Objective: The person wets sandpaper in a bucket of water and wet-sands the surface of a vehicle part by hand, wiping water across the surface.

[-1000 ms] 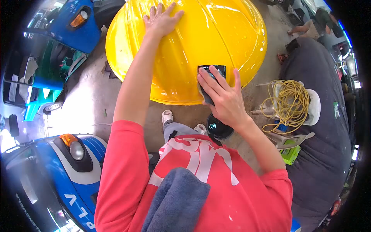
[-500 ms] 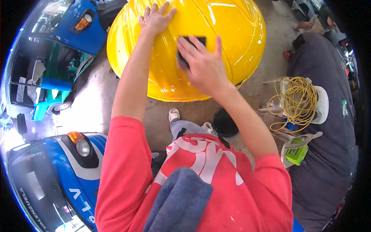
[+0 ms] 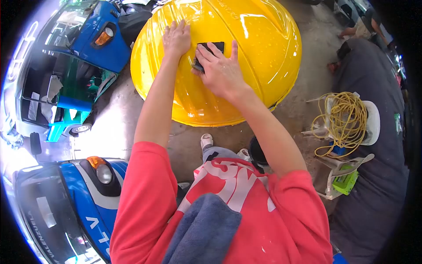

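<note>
A glossy yellow panel (image 3: pixel 246 57) with raised ridges and water drops fills the top middle. My right hand (image 3: pixel 220 70) presses a thin black sheet (image 3: pixel 215 45) flat against it, thumb apart from the fingers; part of the sheet is hidden under the palm. To the left of it, my left hand (image 3: pixel 176 39) lies flat on the panel with nothing in it, fingers pointing away. A dark grey towel (image 3: pixel 204 229) hangs over the front of my red shirt.
Blue vehicles (image 3: pixel 94 189) stand at the left. Coiled yellow hose (image 3: pixel 345 121) rests on a white chair (image 3: pixel 372 123) at right, beside a green box (image 3: pixel 346 181) and a dark-covered shape (image 3: pixel 373 176). A black bucket (image 3: pixel 257 152) is below the panel. A person (image 3: pixel 362 31) is at upper right.
My right hand and the black sheet have moved up and left across the panel, nearer my left hand. My left hand's fingers are closer together, and it sits slightly lower in view.
</note>
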### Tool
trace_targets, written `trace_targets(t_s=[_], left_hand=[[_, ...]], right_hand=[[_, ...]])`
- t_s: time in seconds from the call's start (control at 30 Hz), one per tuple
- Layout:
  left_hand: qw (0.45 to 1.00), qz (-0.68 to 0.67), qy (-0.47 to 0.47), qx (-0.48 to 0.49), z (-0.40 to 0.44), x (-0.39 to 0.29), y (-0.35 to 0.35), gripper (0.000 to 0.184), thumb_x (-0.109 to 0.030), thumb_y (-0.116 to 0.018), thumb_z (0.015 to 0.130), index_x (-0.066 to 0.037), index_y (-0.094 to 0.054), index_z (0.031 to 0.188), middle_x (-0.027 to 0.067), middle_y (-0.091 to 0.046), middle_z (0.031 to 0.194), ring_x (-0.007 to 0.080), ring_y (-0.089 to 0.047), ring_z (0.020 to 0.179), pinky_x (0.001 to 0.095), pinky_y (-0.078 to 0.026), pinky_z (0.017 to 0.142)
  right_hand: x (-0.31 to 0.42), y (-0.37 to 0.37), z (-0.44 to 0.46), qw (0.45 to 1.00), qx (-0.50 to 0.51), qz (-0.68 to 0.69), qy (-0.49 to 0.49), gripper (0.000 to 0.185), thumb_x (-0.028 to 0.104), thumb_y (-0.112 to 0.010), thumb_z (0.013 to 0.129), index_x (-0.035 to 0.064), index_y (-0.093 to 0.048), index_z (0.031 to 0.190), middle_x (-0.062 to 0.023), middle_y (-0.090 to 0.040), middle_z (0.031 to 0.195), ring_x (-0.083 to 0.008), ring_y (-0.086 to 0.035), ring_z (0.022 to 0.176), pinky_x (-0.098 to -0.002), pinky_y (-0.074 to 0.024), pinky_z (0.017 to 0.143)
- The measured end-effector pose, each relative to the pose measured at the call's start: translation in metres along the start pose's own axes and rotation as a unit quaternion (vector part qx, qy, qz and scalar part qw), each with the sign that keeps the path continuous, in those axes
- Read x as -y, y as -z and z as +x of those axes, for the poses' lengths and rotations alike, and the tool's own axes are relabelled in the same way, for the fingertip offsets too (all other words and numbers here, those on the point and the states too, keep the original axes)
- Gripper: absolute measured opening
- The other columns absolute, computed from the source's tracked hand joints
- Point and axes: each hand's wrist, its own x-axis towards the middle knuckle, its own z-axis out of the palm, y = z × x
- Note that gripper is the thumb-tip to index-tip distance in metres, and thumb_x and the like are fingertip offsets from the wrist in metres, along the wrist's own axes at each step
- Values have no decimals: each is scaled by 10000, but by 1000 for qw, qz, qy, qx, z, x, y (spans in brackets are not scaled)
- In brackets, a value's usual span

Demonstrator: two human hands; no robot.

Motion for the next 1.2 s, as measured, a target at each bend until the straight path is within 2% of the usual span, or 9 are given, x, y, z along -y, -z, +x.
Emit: trace_targets(t_s=[0.07, 0.2, 0.4, 0.57, 0.63, 0.7, 0.87, 1.07, 1.2], left_hand=[[998, 52, 9, -22, 3, 5, -2, 540, -450, -322, 1046, -262, -432, 1540, 115, -289, 1651, 368, -206, 1534, 483, -155, 1248], [995, 76, 43, -41, -1, -2, -5, 519, -415, -339, 1045, -246, -465, 1519, 124, -333, 1629, 383, -273, 1506, 509, -215, 1224], [995, 93, 5, -28, 13, 15, -5, 515, -395, -343, 1036, -229, -501, 1498, 139, -379, 1603, 389, -377, 1450, 478, -278, 1203], [997, 76, -11, -32, 19, 21, -7, 524, -401, -329, 1036, -224, -503, 1498, 140, -384, 1600, 375, -377, 1453, 467, -276, 1201], [997, 78, 10, -25, 18, 21, -6, 532, -405, -323, 1036, -231, -481, 1514, 137, -362, 1613, 361, -361, 1465, 466, -261, 1208], [996, 87, 12, -22, 20, 23, -6, 535, -407, -321, 1037, -236, -466, 1523, 135, -353, 1618, 354, -357, 1469, 464, -256, 1210], [995, 94, 0, -8, 33, 39, -9, 541, -410, -316, 1040, -248, -434, 1542, 127, -338, 1627, 334, -346, 1480, 464, -244, 1215], [997, 80, 13, -19, 25, 30, -9, 538, -416, -321, 1037, -253, -448, 1533, 120, -337, 1629, 333, -335, 1487, 474, -245, 1215], [996, 92, 8, -20, 12, 17, -4, 531, -416, -336, 1035, -243, -469, 1519, 131, -353, 1618, 340, -349, 1475, 475, -272, 1204]], right_hand=[[2, 9, -36, 1000, -7, -16, 12, 612, 386, -645, 896, 120, -542, 1438, 7, -459, 1551, -222, -394, 1449, -721, -142, 1146], [13, 41, -123, 1000, 10, -5, 20, 615, 375, -659, 889, 107, -545, 1431, -1, -472, 1540, -206, -396, 1448, -720, -141, 1148], [7, -2, -17, 999, -49, -2, -20, 537, 393, -647, 906, 100, -609, 1355, -8, -519, 1495, -196, -435, 1409, -710, -159, 1151], [14, 15, -94, 998, -59, -34, -4, 545, 371, -650, 899, 104, -604, 1373, -18, -528, 1487, -194, -432, 1415, -706, -177, 1148], [16, 20, -128, 995, -91, 26, 5, 522, 302, -605, 888, 89, -617, 1364, -54, -552, 1460, -217, -405, 1437, -687, -105, 1190], [15, 13, -105, 995, -87, 50, -7, 534, 294, -608, 886, 84, -610, 1378, -55, -525, 1495, -214, -375, 1463, -688, -83, 1195], [16, -13, -6, 996, -52, -35, -58, 566, 347, -648, 884, 82, -597, 1382, -32, -521, 1496, -205, -396, 1447, -698, -116, 1170], [22, 9, -122, 996, -85, 12, -16, 569, 343, -651, 883, 72, -595, 1380, -31, -497, 1517, -217, -394, 1447, -711, -106, 1168], [8, 10, -49, 998, -46, -28, -13, 533, 362, -626, 918, 79, -603, 1369, -40, -492, 1521, -218, -404, 1440, -718, -126, 1159]])
